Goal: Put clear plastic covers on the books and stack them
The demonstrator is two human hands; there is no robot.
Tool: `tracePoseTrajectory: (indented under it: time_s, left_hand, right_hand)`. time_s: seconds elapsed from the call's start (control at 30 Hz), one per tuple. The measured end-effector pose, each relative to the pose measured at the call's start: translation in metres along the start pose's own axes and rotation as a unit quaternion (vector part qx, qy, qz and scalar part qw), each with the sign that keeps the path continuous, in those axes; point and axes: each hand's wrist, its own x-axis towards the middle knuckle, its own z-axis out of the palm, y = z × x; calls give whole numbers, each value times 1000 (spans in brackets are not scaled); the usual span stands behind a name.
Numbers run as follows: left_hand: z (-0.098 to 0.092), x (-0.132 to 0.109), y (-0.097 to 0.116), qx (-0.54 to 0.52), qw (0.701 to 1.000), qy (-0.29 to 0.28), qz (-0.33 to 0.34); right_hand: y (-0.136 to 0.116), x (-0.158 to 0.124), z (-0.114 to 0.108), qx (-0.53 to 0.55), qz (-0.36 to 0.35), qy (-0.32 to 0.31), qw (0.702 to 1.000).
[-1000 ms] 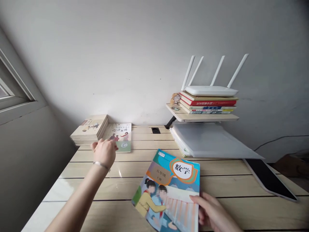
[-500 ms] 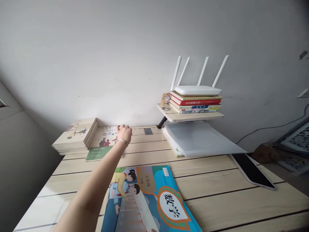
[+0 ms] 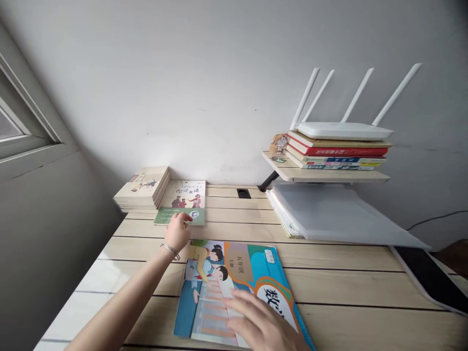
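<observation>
My left hand (image 3: 178, 230), with a bracelet at the wrist, is over the lower edge of a thin book (image 3: 185, 195) with a white and green cover. Its fingers are loosely bent and a little apart, and I see nothing held; whether they touch the cover I cannot tell. My right hand (image 3: 261, 321) is low in the view over a maths textbook (image 3: 237, 265), fingers spread and slightly blurred. That textbook lies askew with its blue and orange cover up, partly hidden by the right hand. A stack of beige books (image 3: 142, 187) adjoins the thin book's left side.
On a raised shelf (image 3: 321, 173) at the right, a white router (image 3: 343, 130) sits atop several books (image 3: 340, 152). Below lie translucent folders (image 3: 336, 212) and a dark flat panel (image 3: 424, 278). A black socket (image 3: 243, 193) is set in the slatted desk (image 3: 351, 287) near the wall.
My left hand has come back toward me from the thin book's far right side to its lower edge. My right hand has entered over the textbook. The view has turned left.
</observation>
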Motion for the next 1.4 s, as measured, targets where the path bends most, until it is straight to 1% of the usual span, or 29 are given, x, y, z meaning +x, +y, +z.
tracePoseTrajectory:
  time_s: [0.07, 0.1, 0.13, 0.17, 0.23, 0.3, 0.37, 0.43, 0.53, 0.7, 0.8, 0.87, 0.97, 1.07, 1.1, 1.13, 1.17, 1.2, 1.27, 1.33, 1.4]
  left_hand:
    - [4, -11, -11, -30, 999, -12, -6]
    - [7, -15, -16, -50, 999, -9, -7]
    - [10, -18, -20, -72, 997, -4, -4]
    - [12, -20, -25, -94, 996, -2, 1]
    - [15, -21, -33, -140, 990, -17, 16]
    - [15, -20, -40, -183, 982, -48, 23]
    - [14, -17, -45, -224, 971, -78, 21]
    - [12, -15, -48, -250, 964, -94, 17]
    - [11, -15, -46, -257, 960, -106, 16]
    - [8, -19, -37, -215, 970, -109, 21]
    - [4, -22, -33, -189, 976, -106, 18]
    - [3, -23, -31, -170, 980, -99, 29]
    - [2, -25, -29, -147, 986, -74, 37]
    - [-1, -28, -24, -142, 989, -3, 39]
    - [-4, -29, -22, -147, 988, 19, 46]
    - [-7, -31, -19, -160, 985, 28, 55]
    - [-10, -33, -16, -183, 981, 23, 64]
    - [-13, -35, -13, -215, 974, 4, 71]
    - [-19, -40, -7, -288, 953, -52, 75]
    - [-20, -44, -3, -346, 932, -90, 62]
    - [-18, -47, 0, -375, 921, -101, 41]
  right_hand:
    - [-5, 14, -4, -122, -42, -68, 989]
    - [-7, 20, -4, -162, -48, -98, 981]
    - [-9, 24, -4, -179, -41, -119, 976]
    - [-10, 27, -3, -184, -29, -135, 973]
    - [-11, 28, 0, -179, -2, -161, 971]
    - [-11, 27, 2, -169, 25, -172, 970]
    - [-11, 24, 2, -160, 37, -173, 971]
    - [-12, 23, 0, -157, 31, -164, 973]
    - [-12, 21, -2, -163, 2, -139, 977]
    - [-13, 18, 3, -195, -60, -76, 976]
    - [-14, 17, 5, -228, -63, -40, 971]
    - [-15, 21, 0, -268, -48, -11, 962]
    - [-13, 34, -17, -348, -15, 44, 936]
    - [-6, 54, -36, -393, 17, 90, 915]
    - [-2, 60, -40, -397, 29, 98, 912]
    - [1, 66, -44, -396, 43, 100, 912]
    - [5, 72, -47, -390, 57, 100, 913]
    - [9, 76, -49, -382, 69, 97, 917]
    - [16, 84, -50, -362, 84, 91, 924]
    - [22, 88, -49, -350, 85, 92, 928]
    - [26, 90, -47, -344, 82, 94, 931]
